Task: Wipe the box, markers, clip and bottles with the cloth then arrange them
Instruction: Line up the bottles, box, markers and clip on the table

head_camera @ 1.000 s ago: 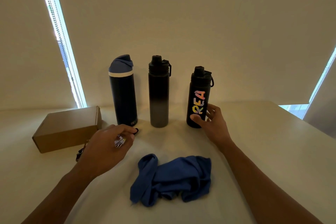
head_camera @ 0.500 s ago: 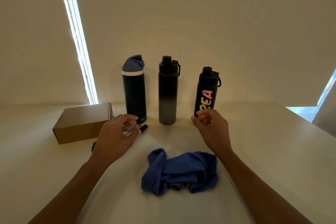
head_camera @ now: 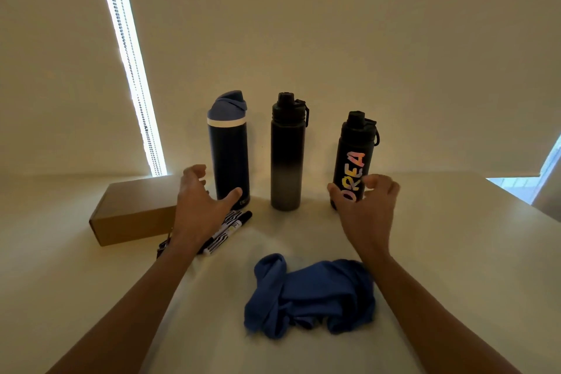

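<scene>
Both hands lifted since prev. frame: left hand off markers, right hand spread, both empty; cloth lies unused, arranging appears nearly done.

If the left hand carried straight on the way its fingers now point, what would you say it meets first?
Most likely the navy bottle with the blue lid: the left hand is open, its thumb already at the bottle's base. Depth is uncertain from this single view; the fingers could instead pass between the bottle and the cardboard box.
</scene>
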A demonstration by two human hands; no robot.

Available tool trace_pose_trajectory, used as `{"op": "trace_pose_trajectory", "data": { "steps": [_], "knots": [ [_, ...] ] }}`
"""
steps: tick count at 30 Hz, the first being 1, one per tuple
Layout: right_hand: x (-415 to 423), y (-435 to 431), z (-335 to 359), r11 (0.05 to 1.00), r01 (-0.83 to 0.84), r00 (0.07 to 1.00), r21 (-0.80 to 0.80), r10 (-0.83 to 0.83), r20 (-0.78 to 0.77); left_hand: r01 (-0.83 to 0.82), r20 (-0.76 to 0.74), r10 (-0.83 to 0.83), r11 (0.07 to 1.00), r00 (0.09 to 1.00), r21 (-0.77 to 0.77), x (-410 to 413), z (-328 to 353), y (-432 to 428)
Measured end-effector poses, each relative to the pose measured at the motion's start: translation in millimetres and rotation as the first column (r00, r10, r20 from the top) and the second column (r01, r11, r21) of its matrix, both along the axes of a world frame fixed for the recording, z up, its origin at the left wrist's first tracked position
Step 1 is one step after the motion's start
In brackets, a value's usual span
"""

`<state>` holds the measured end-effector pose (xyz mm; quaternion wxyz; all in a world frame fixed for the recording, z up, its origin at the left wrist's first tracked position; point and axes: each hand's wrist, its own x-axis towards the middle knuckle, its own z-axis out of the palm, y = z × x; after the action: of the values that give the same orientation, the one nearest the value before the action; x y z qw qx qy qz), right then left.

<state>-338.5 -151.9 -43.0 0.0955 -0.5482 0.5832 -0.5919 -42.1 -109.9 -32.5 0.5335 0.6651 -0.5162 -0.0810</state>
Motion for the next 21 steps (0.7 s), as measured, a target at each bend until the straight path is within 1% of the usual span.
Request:
{"op": "trace_pose_trajectory", "data": {
  "steps": [2,4,6,9,11,13,15,21],
  "knots": [
    [-10,-8,1,0.997,0.005,0.997,0.075,-0.010,0.072,-0.001,-0.039,0.003,0.999,0.999,0.035,2,1,-7],
    [-18,-17,-4,0.987,-0.040,0.995,0.158,0.026,0.091,0.001,-0.071,0.002,0.999,0.997,0.052,5,5,-16],
    [-21,-25,-7,0.977,-0.089,0.992,0.195,0.070,0.104,0.004,-0.098,0.004,0.997,0.995,0.082,6,10,-25],
    [-20,-32,-6,0.972,-0.164,0.983,0.168,0.146,0.115,0.028,-0.102,-0.015,0.992,0.995,0.120,2,16,-39],
    [-20,-33,-5,0.972,-0.182,0.981,0.150,0.169,0.099,0.023,-0.068,-0.014,0.992,0.998,0.128,-3,19,-46],
    [-24,-34,-6,0.973,-0.183,0.982,0.139,0.174,0.075,0.003,-0.018,0.000,0.991,1.000,0.137,-7,20,-50],
    [-30,-35,-6,0.974,-0.182,0.983,0.136,0.175,0.063,0.023,0.004,-0.024,0.989,1.000,0.143,-12,20,-51],
    [-66,-32,-4,0.977,-0.163,0.985,0.140,0.153,0.083,0.099,0.013,-0.102,0.983,0.995,0.155,-23,21,-48]
  ]
}}
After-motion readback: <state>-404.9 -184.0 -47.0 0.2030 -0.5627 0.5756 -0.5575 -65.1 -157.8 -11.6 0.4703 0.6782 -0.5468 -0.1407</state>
